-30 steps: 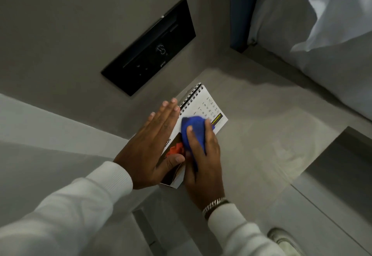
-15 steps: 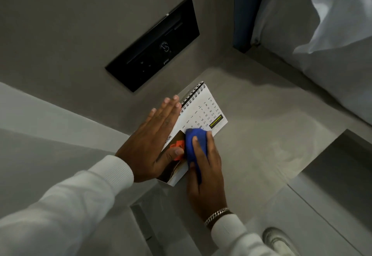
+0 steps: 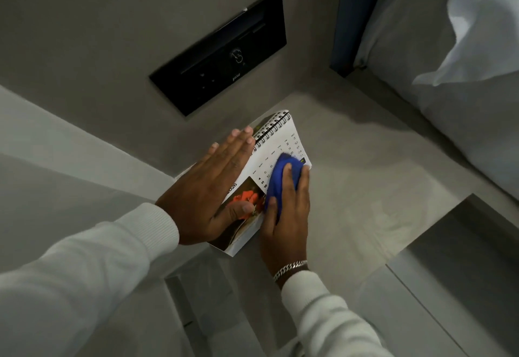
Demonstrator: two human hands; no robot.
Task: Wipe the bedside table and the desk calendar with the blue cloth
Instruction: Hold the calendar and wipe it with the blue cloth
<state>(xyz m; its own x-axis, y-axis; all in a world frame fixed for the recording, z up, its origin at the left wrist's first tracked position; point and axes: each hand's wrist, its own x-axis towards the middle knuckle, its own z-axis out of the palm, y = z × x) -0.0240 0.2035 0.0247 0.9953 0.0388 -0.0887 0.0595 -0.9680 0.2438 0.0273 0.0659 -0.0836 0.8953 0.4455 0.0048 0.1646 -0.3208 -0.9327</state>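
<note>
A spiral-bound desk calendar (image 3: 276, 143) lies flat on the grey bedside table (image 3: 365, 188), near the wall. Its page shows a date grid and a red flower picture. My left hand (image 3: 207, 193) rests flat on the calendar's left half, fingers straight and together, thumb on the picture. My right hand (image 3: 286, 210) presses a bunched blue cloth (image 3: 278, 179) onto the date grid at the calendar's right edge. The cloth hides part of the dates.
A black switch panel (image 3: 222, 53) is set in the wall behind the calendar. A bed with white pillows (image 3: 449, 75) and a dark blue headboard (image 3: 345, 19) borders the table on the right. A lower ledge (image 3: 463, 258) sits at right front.
My right hand has slid the blue cloth up the calendar page, from the picture area towards the date grid and right edge. My left hand has stayed flat in place.
</note>
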